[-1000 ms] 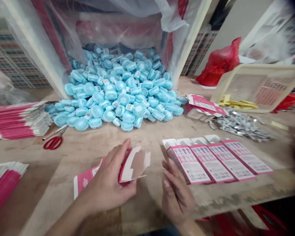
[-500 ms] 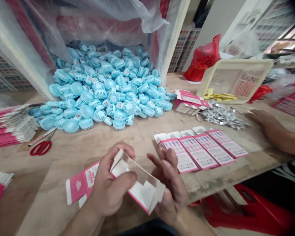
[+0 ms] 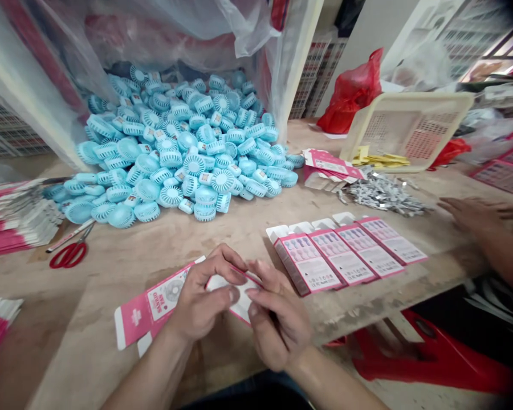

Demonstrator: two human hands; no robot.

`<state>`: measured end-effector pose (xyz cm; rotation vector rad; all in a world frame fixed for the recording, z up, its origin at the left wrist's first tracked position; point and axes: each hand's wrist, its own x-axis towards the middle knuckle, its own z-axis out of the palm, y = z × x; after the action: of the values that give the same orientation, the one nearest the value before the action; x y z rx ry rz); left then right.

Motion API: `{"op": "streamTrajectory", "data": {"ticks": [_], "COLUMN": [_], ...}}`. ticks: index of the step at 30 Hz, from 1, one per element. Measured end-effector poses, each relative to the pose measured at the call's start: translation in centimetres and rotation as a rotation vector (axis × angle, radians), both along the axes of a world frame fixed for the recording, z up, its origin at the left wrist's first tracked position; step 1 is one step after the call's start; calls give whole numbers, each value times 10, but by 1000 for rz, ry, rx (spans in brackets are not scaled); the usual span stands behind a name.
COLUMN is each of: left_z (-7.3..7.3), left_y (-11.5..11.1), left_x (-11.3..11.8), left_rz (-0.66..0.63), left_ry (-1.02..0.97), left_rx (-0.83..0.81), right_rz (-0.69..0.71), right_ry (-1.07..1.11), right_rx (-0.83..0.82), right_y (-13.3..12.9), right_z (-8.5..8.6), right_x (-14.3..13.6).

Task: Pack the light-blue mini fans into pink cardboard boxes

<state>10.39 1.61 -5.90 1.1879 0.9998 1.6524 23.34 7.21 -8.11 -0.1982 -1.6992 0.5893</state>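
Note:
A small pink-and-white carton (image 3: 240, 300) is between my hands, its white end flap facing up. My left hand (image 3: 209, 293) grips it from the left, fingers curled over the far edge and thumb on the flap. My right hand (image 3: 277, 316) closes round its right side, thumb and fingers pressing at the edge. Most of the carton is hidden by my hands. A flat folded pink fan box (image 3: 134, 319) lies on the table beside my left forearm. Right of my hands, a row of several pink cartons (image 3: 312, 263) lies with white flaps open at the far end.
Blue handheld fans (image 3: 188, 154) spill from a plastic-lined bin. Red scissors (image 3: 70, 253) and flat carton stacks (image 3: 21, 219) lie left. A cream basket (image 3: 410, 134), a heap of small silvery-white pieces (image 3: 387, 192) and another person's hand (image 3: 470, 210) are at the right.
The open end of the carton is now covered by its white flap. My right hand has moved in from partly open to gripping the carton's edge. The other person's hand has shifted slightly.

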Motion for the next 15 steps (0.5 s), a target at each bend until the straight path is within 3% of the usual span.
{"op": "streamTrajectory", "data": {"ticks": [5, 8, 10, 13, 15], "left_z": [-4, -10, -18, -29, -33], "left_y": [-5, -10, -14, -25, -35], "left_x": [12, 20, 22, 20, 14], "left_rz": [178, 301, 367, 248, 167], "left_ry": [4, -257, -490, -651, -567], "left_rx": [-204, -302, -487, -720, -631], "right_rz": [-52, -53, -24, 13, -3], "right_ry": [-59, -123, -158, -223, -293], "right_rx": [-6, 17, 27, -16, -79], "right_y": [0, 1, 1, -2, -7], "right_z": [-9, -14, -21, -46, -73], "right_x": [3, 5, 7, 16, 26]}}
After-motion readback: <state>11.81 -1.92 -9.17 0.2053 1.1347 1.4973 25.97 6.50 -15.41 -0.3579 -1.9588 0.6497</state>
